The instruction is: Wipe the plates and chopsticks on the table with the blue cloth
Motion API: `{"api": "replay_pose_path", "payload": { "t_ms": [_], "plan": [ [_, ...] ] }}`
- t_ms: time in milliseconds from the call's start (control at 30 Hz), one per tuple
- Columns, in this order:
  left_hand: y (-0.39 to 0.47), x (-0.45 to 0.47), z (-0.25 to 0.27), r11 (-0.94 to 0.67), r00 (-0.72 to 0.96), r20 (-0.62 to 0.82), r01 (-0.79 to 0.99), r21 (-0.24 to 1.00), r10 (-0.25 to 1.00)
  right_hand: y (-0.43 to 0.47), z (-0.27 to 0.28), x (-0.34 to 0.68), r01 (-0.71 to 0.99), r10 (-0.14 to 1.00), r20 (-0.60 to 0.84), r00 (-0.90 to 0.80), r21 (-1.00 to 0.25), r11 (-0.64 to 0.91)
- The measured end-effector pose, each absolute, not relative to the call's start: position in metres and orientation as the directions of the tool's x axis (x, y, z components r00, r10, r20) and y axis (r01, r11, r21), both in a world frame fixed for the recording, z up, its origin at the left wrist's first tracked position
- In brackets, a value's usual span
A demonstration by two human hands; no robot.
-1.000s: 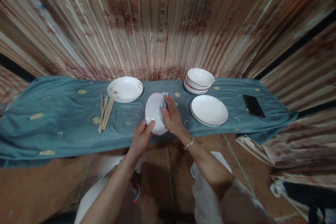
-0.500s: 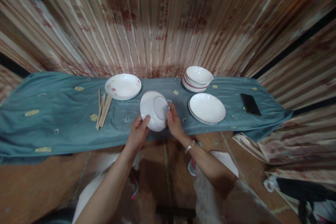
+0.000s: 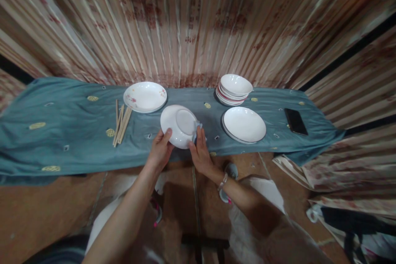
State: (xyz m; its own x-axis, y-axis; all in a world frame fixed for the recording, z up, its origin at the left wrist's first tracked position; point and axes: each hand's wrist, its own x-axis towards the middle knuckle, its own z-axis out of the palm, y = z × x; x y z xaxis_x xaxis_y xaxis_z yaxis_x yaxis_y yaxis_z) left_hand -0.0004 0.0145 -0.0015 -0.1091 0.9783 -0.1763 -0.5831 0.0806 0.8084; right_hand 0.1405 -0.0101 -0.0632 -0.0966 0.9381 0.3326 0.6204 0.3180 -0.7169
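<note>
Reference: dial centred on the held dish, 12 o'clock toward the curtain. The right wrist carries a bracelet [image 3: 224, 180]. The left hand [image 3: 161, 147], between 7 and 8 o'clock, has its grip clenched on the dish rim, thumb on the outer surface. The right hand [image 3: 201, 153], between 4 and 5 o'clock, appears to grasp a light blue cloth [image 3: 199, 125] against the rim; blur limits certainty. The white dish [image 3: 177, 126] is tilted over the near part of the table [image 3: 83, 132], its underside and foot ring facing the wearer. At 9 o'clock: chopsticks [image 3: 124, 126], lying lengthwise toward the curtain. At 3 o'clock: stacked plates [image 3: 244, 124], then, farther out, a black phone [image 3: 295, 121]. Between 10 and 11 o'clock: a flower-patterned plate [image 3: 145, 96]. At 2 o'clock: stacked bowls [image 3: 235, 87], upright, beyond the stacked plates. Beyond the table: the pleated curtain [image 3: 192, 29].
</note>
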Motion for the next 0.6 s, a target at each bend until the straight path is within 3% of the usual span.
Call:
{"api": "replay_pose_path", "payload": {
  "t_ms": [600],
  "plan": [
    [0.017, 0.001, -0.004, 0.060, -0.117, -0.159, -0.592, 0.803, 0.980, -0.027, -0.053, 0.138, 0.683, 0.749, 0.445, -0.492, -0.336, 0.648]
  ]
}}
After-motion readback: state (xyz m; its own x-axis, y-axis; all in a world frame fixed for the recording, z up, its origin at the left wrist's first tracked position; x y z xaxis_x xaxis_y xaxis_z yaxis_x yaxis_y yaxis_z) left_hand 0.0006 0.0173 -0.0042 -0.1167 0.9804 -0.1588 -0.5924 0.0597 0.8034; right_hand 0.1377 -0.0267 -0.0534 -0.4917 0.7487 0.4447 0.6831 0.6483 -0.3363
